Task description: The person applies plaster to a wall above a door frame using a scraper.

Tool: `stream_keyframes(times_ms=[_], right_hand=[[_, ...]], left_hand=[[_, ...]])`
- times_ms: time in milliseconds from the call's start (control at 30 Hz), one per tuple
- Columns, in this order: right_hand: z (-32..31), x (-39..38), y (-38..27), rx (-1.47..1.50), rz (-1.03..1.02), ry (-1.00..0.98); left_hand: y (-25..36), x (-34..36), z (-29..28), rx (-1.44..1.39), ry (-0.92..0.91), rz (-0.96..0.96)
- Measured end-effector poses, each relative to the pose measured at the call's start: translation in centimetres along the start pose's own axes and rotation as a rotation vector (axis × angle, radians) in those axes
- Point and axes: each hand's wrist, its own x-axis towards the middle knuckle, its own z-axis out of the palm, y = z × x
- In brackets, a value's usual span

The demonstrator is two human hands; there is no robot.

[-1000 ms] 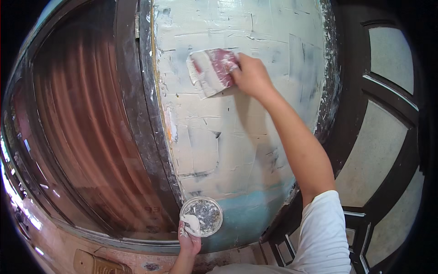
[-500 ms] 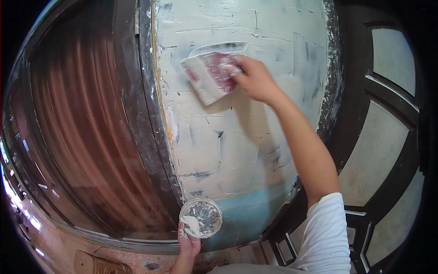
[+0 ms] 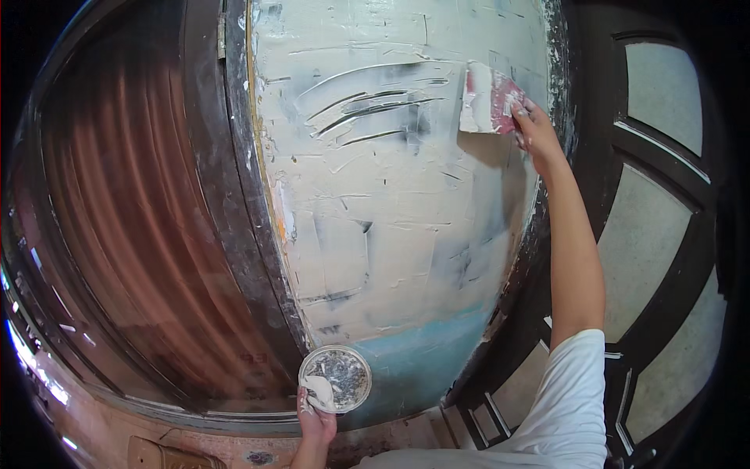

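Near the right edge of the pale wall, my right hand grips a pink-red spreader coated with white paste, its flat blade against or very close to the surface. To its left, a curved smear of paste with dark streaks crosses the upper wall. Low in the view, my left hand is closed on a shallow round container, whose mottled inside carries a lump of white paste at the left side.
A dark-framed glass door with brown curtain flanks the wall on the left; a dark door with pale panels stands at the right. The wall's lower part is light blue. A tan object lies on the floor at bottom left.
My right hand and spreader have swept rightward across the upper wall, leaving a streaked arc where they were. My left hand and container sit slightly farther left and lower in the picture.
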Motion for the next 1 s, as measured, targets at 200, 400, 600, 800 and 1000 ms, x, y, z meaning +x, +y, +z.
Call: stream_keyframes(times_ms=[200, 400, 600, 800, 1000], right_hand=[[0.7, -5.2, -1.8, 0.042, -0.105, -0.183], [4.3, -12.4, 0.5, -0.061, -0.268, -0.547], [6.2, -18.2, 3.6, -0.155, -0.358, -0.828], [5.2, -19.8, 7.5, -0.097, -0.316, -0.924], [3.2, -19.1, 9.8, -0.066, -0.193, -1.050]], left_hand=[[-0.6, -0.4, 2.2, 0.020, -0.007, -0.018], [-1.9, -0.3, 3.4, 0.054, -0.065, -0.075], [-4.0, -0.6, 5.8, 0.032, -0.051, -0.117], [-6.3, -1.0, 9.1, -0.002, -0.047, -0.151], [-8.6, -1.8, 9.5, -0.040, -0.055, -0.110]])
